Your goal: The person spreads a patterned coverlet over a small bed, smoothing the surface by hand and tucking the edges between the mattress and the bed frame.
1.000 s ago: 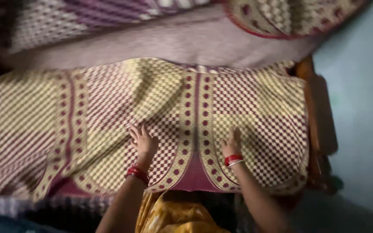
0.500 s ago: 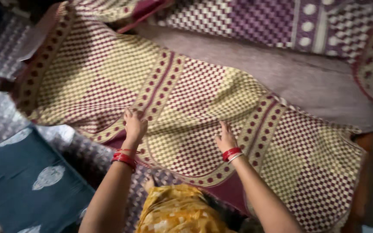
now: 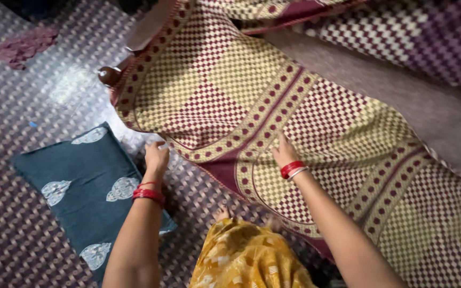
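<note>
My left hand [image 3: 156, 156] rests flat, grip released, at the blanket [image 3: 273, 106] hem; my right hand [image 3: 284, 153], at three o'clock from it, presses open-palmed on the checked cloth draped over the bed, probably smoothing it.

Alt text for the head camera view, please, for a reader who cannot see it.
A person's right hand presses flat on a maroon-and-cream checked bedspread draped over a bed edge, while the left hand touches its hanging border. A dark teal patterned cushion lies on the woven floor mat beside the left hand; both wrists wear red bangles.
</note>
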